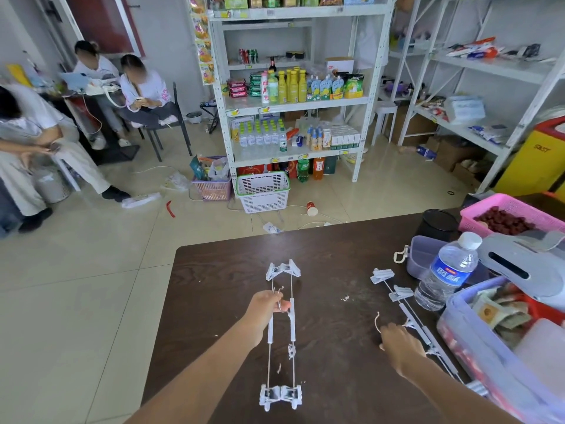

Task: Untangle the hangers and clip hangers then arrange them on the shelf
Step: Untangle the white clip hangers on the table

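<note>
The left hand (266, 304) is pinching the hooks of two clip hangers (281, 332) lying parallel on the tabletop (330, 270), grip closed, probably keeping them paired. The right hand (397, 344) is resting on another clip hanger (415, 325) nearer the clutter; its grip cannot be told.

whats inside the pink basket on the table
The pink basket holds a heap of small dark red pieces, likely dried fruit. Its near side is hidden behind a grey object.
</note>
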Motion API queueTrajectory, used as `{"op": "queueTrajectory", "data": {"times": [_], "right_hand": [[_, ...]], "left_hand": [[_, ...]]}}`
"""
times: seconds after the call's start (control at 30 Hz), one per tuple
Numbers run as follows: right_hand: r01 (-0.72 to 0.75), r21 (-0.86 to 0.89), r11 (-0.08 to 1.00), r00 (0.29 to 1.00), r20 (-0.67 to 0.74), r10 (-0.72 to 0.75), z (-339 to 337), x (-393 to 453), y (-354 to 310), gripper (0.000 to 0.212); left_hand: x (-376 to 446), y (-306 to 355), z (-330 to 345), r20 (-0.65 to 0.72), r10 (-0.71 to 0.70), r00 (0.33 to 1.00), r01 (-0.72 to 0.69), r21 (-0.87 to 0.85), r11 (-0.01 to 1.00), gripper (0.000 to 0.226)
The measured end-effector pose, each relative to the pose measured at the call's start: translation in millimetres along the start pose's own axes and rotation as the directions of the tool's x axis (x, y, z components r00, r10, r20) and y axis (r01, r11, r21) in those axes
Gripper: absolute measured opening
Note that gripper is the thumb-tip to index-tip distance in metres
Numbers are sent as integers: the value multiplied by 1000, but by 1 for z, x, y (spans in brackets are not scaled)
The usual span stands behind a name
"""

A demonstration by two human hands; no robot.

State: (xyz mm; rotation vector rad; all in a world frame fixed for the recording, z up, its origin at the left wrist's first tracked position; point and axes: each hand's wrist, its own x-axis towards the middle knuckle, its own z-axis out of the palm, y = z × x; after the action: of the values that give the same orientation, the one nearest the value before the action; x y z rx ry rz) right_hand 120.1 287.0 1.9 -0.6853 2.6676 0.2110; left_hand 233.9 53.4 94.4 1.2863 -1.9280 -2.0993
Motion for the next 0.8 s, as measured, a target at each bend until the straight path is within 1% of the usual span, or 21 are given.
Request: {"op": "queueTrajectory", "data": {"times": [0.07, 0.1, 0.17, 0.23, 0.27, 0.33, 0.4, 0.43, 0.5, 0.57, 0.6, 0.67, 0.7, 0.8], "right_hand": [[10, 27, 1000, 1000, 15, -10, -2, -1, -1, 31], [0, 69, 998, 1000, 3, 0, -3, -1, -3, 28], [-24, 212, 977, 998, -54, 36, -11, -2, -8, 28], [-32, 375, 927, 988, -126, 85, -25, -2, -13, 30], [-27, 471, 882, 978, -171, 121, -35, -1, -14, 29], [1, 661, 751, 945, -247, 216, -56, 0, -14, 29], [59, 765, 641, 911, -303, 278, -79, -1, -18, 38], [82, 788, 610, 908, -312, 281, -89, -1, -24, 42], [109, 839, 533, 927, -279, 251, -101, -4, -43, 42], [100, 896, 432, 964, -195, 181, -104, -9, -69, 37], [92, 903, 419, 979, -159, 127, -102, -10, -82, 33], [90, 877, 472, 994, -106, 7, -93, -12, -107, 26], [95, 868, 487, 995, -89, -36, -88, -13, -118, 26], [134, 851, 507, 990, -90, -111, -80, -12, -140, 35]], "left_hand": [[0, -1, 0, 0, 0, 1000, 0, 3, 1000, 32], [0, -1, 0, 5, -1, 1000, 1, 7, 1000, 33], [0, -1, -1, 13, 3, 1000, -3, 0, 1000, 33], [0, 0, -2, 18, 5, 1000, -5, -5, 1000, 33], [0, 0, -3, 20, 7, 1000, -7, -1, 1000, 33], [1, -1, -4, 27, 12, 1000, -12, 4, 1000, 33], [3, -2, -4, 38, 6, 999, -6, 0, 1000, 33], [3, -3, -4, 45, -2, 999, 3, -12, 1000, 32], [4, -4, -3, 64, -25, 998, 28, -44, 999, 30], [6, -6, -3, 86, -59, 995, 65, -72, 995, 25], [6, -7, -3, 98, -76, 992, 84, -85, 993, 22], [7, -8, -3, 125, -102, 987, 115, -101, 988, 16], [6, -8, -4, 132, -114, 985, 128, -105, 986, 16], [7, -8, -8, 119, -134, 984, 152, -154, 976, 23]]}}
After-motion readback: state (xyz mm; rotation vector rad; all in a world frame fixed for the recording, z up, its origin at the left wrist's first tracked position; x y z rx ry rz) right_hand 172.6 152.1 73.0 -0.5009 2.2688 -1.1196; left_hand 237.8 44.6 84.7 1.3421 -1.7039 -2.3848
